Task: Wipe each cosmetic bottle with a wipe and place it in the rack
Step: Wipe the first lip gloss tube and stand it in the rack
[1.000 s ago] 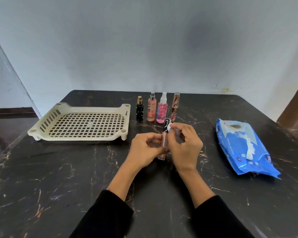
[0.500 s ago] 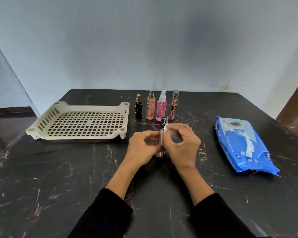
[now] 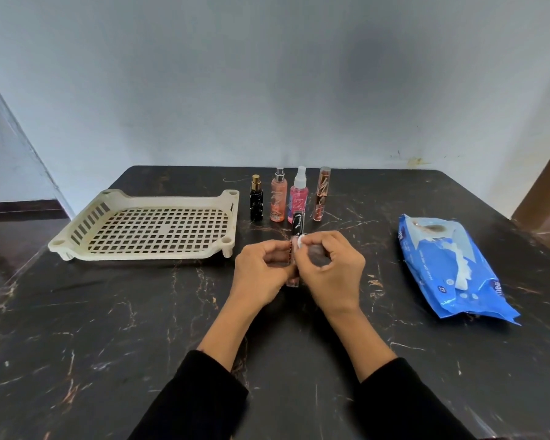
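The left hand (image 3: 262, 274) has its fingers curled round a slim tube-shaped cosmetic bottle (image 3: 296, 246) with a black cap, holding it nearly upright just above the bench (image 3: 108, 328). The right hand (image 3: 332, 274) is closed on the same bottle from the other side, its fingers (image 3: 318, 244) pinching a small white wipe (image 3: 300, 241) against the clear body just below the cap. This reads as the wiping step on the first bottle, somewhere in mid-stroke. How much of the bottle is already clean cannot be told, since the hands cover most of it. Beyond the fingers, four more bottles stand upright in a row: a black bottle (image 3: 256, 203), an orange spray bottle (image 3: 278, 198), a pink spray bottle (image 3: 299, 200) and a slim brown tube (image 3: 321, 195), close together and apart from both hands. None looks handled yet. The cream rack (image 3: 146, 252) lies to the left of the left hand and a little beyond it, with nothing in it, so no bottle has been placed. A blue pack of wipes (image 3: 451, 277) lies well to the right of the right hand. By my judgement the task is barely begun: this bottle must be finished and carried left to the rack, then the four standing ones follow.
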